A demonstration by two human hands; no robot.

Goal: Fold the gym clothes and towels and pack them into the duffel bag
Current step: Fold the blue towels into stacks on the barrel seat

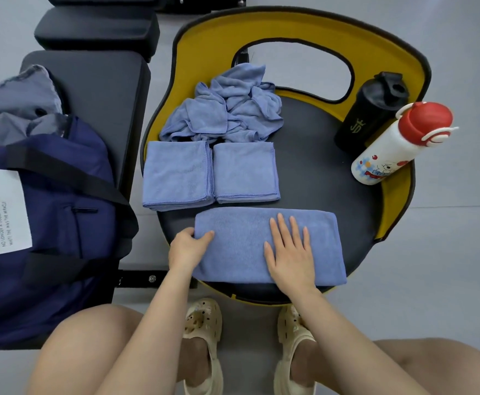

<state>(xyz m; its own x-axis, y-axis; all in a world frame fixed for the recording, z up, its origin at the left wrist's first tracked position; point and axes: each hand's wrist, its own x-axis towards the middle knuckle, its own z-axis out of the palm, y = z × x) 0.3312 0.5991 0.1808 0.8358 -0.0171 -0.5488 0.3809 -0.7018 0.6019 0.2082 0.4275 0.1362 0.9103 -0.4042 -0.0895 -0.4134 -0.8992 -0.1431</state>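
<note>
Two folded towels (210, 175) sat done on the round seat (318, 178). The left hand (188, 246) pinched the half-folded towel (267, 246)'s end, while the right hand (290, 252) pressed flat, fingers spread. A crumpled pile (224, 109) remained (unfolded), and nothing blue looked packed in the duffel bag (47, 209).

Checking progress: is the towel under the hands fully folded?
Partly: towel is a long strip, wider than the two folded squares behind.
</note>
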